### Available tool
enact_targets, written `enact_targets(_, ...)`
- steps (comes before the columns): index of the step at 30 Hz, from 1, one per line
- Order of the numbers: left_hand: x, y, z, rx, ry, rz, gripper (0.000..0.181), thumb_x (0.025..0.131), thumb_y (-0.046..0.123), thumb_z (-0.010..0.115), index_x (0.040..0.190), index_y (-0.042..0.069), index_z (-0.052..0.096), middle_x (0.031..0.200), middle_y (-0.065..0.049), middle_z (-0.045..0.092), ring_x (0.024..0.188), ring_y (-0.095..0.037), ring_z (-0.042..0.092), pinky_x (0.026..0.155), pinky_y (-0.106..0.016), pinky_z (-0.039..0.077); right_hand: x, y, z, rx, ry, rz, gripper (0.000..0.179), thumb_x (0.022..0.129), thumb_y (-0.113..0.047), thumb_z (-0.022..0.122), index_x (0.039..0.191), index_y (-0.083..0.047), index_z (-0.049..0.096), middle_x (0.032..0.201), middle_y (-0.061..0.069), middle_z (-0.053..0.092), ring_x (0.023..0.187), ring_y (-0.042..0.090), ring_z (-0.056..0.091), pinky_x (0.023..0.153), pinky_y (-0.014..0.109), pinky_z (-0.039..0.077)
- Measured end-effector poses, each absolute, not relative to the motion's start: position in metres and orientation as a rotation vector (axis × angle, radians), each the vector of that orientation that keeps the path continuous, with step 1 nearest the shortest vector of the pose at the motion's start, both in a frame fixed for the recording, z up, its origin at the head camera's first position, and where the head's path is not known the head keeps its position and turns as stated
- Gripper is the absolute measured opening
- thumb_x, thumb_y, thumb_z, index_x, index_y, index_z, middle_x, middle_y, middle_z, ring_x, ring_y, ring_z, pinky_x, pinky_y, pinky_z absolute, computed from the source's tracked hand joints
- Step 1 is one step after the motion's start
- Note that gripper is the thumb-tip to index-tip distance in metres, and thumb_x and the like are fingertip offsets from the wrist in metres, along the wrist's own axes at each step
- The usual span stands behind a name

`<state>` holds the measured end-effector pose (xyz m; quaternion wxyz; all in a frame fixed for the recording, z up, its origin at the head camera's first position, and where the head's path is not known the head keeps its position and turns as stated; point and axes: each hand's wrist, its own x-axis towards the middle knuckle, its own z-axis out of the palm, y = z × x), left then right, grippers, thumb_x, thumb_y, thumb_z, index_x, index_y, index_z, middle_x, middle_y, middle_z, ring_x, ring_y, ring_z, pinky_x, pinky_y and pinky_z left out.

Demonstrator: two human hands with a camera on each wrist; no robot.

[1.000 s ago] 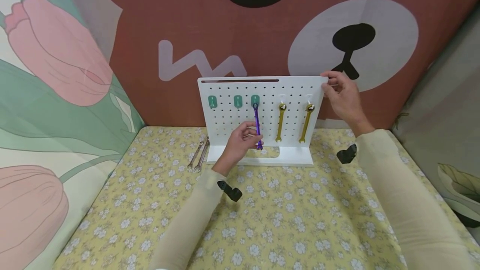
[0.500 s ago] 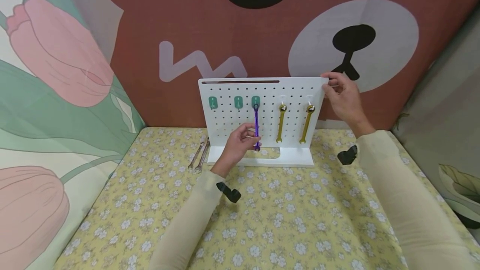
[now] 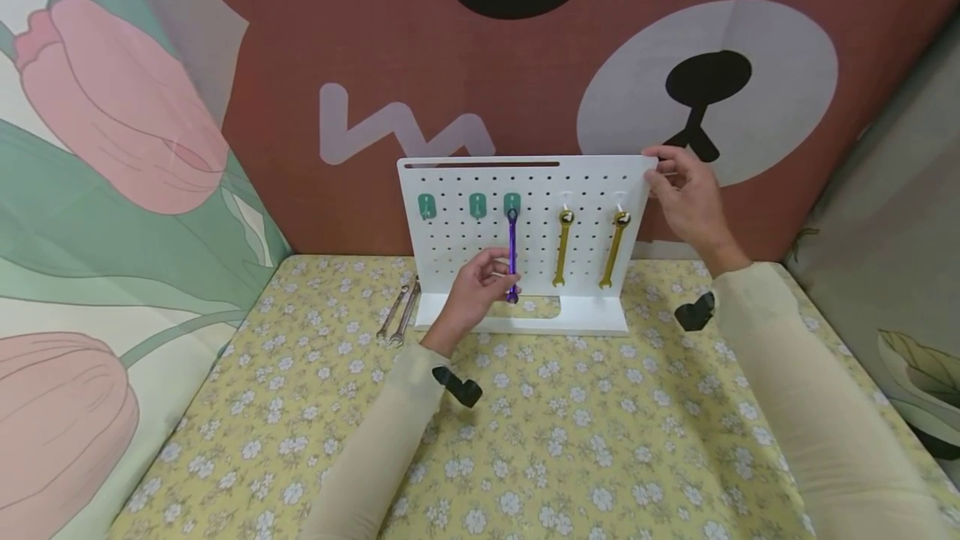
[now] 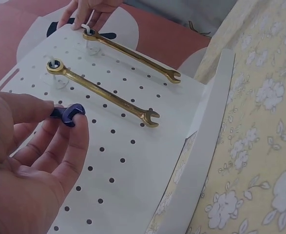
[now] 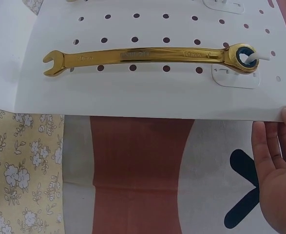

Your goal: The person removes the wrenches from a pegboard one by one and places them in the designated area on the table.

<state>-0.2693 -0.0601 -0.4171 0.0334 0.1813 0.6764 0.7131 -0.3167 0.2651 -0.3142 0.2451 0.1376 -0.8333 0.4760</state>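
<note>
My left hand pinches a purple combination wrench near its lower, open end, as the left wrist view confirms. The wrench stands nearly upright, its ring end at the lower part of the third green hook; whether the ring is over the hook's tip is too small to tell. At the upper right corner of the white pegboard, my right hand grips the board's edge between thumb and fingers. Two gold wrenches hang by their ring ends from clear-backed hooks on the board's right half.
Two more green hooks sit on the board's left half, bearing nothing. Left of the board's base, two silver wrenches lie on the flowered tablecloth. A printed curtain hangs close behind the board.
The purple wrench's lower end has swung slightly left, so it now stands straighter. My left hand shifted slightly left with it; the right hand kept its place on the board.
</note>
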Motion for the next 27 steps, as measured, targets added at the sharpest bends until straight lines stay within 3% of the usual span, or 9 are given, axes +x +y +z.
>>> enact_targets(3,-0.269,-0.061,-0.418,0.554,2.086,2.193,0.042,0.100,-0.002,0.065,0.138,-0.010,0.051,0.100,-0.007,0.064,0.081,-0.013,0.067,0.084,-0.050,0.059,-0.317,0.265,-0.314,0.383,-2.268,1.297,0.034,0.106,-0.011,0.058,0.140,-0.007,0.060,0.110,0.015,0.059,0.092,0.026,0.060,0.079,0.015,0.050)
enact_targets(10,-0.268,-0.064,-0.421,0.531,2.192,2.129,0.034,0.099,0.001,0.067,0.133,-0.001,0.060,0.102,-0.008,0.066,0.082,-0.014,0.066,0.075,-0.032,0.060,-0.317,0.265,-0.314,0.379,-2.275,1.294,0.034,0.106,-0.012,0.058,0.140,-0.007,0.060,0.109,0.014,0.059,0.092,0.027,0.060,0.079,0.015,0.050)
enact_targets(19,-0.265,-0.063,-0.417,0.576,2.099,2.155,0.041,0.100,-0.002,0.065,0.137,-0.011,0.051,0.100,-0.006,0.065,0.081,-0.012,0.067,0.076,-0.034,0.061,-0.316,0.266,-0.314,0.364,-2.288,1.291,0.035,0.107,-0.013,0.058,0.141,-0.008,0.060,0.111,0.015,0.058,0.093,0.028,0.059,0.081,0.018,0.052)
enact_targets(27,-0.259,-0.064,-0.411,0.521,2.082,2.182,0.036,0.098,-0.002,0.067,0.133,-0.004,0.058,0.099,-0.007,0.065,0.080,-0.012,0.067,0.076,-0.035,0.061,-0.316,0.265,-0.313,0.364,-2.306,1.273,0.034,0.108,-0.016,0.057,0.141,-0.009,0.060,0.111,0.013,0.059,0.096,0.031,0.060,0.083,0.017,0.051)
